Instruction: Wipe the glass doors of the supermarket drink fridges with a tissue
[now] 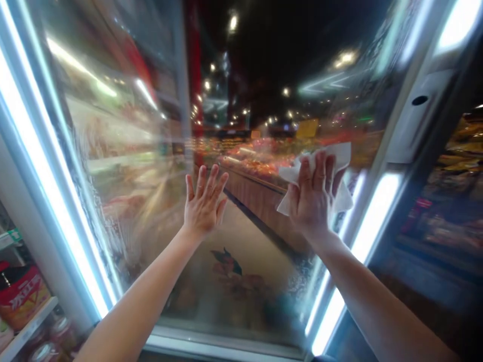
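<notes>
The shop point(271, 60) stretches back in a blur, dark overhead and dotted with lamps. Beyond the glass pane point(181, 299) I can make out a long stand point(260, 201) with reddish goods point(260, 156) heaped on top. The pane fills the space in front of the person, with a bright light strip point(45, 171) down its left side and another, the right-hand light point(373, 216), down the other. At the lower left, a red pack point(24, 291) sits on a shelf point(28, 329). The right hand point(313, 193) lies flat, fingers straight and close together, over a crumpled white cloth point(341, 153), which is between the palm and the glass, near the right-hand light. The left hand point(204, 206) is held up before the glass, empty, fingers spread apart; I can't tell whether it touches.
</notes>
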`<state>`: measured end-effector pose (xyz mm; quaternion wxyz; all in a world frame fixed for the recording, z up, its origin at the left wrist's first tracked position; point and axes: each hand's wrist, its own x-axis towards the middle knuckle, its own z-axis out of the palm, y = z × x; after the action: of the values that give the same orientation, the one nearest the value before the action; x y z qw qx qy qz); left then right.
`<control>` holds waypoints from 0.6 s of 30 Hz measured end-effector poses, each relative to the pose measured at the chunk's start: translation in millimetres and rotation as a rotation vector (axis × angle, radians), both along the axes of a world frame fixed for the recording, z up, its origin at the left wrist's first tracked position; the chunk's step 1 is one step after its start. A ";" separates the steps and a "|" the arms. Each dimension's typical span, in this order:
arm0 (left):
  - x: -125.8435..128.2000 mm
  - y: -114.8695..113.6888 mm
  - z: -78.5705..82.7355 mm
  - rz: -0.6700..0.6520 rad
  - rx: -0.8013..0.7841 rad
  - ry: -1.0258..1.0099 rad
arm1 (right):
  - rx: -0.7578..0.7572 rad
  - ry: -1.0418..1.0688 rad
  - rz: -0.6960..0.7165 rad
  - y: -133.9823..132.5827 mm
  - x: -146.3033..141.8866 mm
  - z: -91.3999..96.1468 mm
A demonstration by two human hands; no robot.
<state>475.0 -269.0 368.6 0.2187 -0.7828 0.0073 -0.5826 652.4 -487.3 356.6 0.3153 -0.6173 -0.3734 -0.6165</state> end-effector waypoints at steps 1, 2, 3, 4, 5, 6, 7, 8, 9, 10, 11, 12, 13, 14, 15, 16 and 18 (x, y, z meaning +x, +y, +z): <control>3.8 -2.2 -1.4 -0.002 -0.005 0.009 | -0.004 0.007 0.005 -1.6 0.3 -12.2; 6.3 -2.7 -3.8 -0.001 -0.009 0.016 | -0.022 0.009 0.009 -3.1 0.7 -24.6; 7.9 -2.1 -6.6 0.002 -0.013 0.021 | -0.048 0.012 0.012 -5.0 1.6 -34.7; 8.6 -0.9 -9.3 0.006 -0.014 0.026 | -0.074 0.018 0.015 -7.3 3.5 -40.4; 8.9 0.4 -11.3 0.010 -0.014 0.031 | -0.086 0.021 0.017 -10.2 6.2 -41.1; 8.8 1.3 -12.4 0.014 -0.011 0.035 | -0.081 0.026 0.019 -13.3 9.5 -37.0; 8.6 1.9 -12.6 0.019 -0.007 0.036 | -0.049 0.025 0.027 -16.1 12.8 -29.9; 8.5 2.0 -12.0 0.023 0.000 0.036 | -0.010 0.031 0.041 -18.2 15.6 -22.4; 8.5 1.8 -11.0 0.026 0.009 0.035 | 0.030 0.046 0.059 -19.3 17.4 -17.0; 8.8 1.4 -9.8 0.028 0.017 0.034 | 0.066 0.064 0.079 -19.2 17.8 -15.6; 9.1 1.1 -8.7 0.028 0.022 0.035 | 0.083 0.086 0.096 -18.2 16.8 -19.2; 9.4 1.0 -7.7 0.024 0.023 0.041 | 0.074 0.107 0.106 -16.7 14.8 -27.3; 9.6 1.3 -7.1 0.016 0.022 0.052 | 0.039 0.112 0.109 -15.3 12.5 -38.1; 9.6 2.0 -6.6 0.009 0.023 0.069 | -0.015 0.109 0.105 -14.4 10.9 -49.4; 9.2 3.2 -6.5 0.007 0.028 0.090 | -0.064 0.091 0.102 -14.3 10.7 -58.5; 8.5 4.8 -6.6 0.011 0.037 0.112 | -0.094 0.074 0.103 -15.1 12.4 -63.7; 6.0 9.3 -7.9 0.028 0.057 0.148 | -0.058 0.074 0.124 -17.2 20.1 -59.4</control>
<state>481.0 -259.6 360.8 0.2482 -0.8171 0.0291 -0.5195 672.6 -504.5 297.2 0.3482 -0.6243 -0.4166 -0.5616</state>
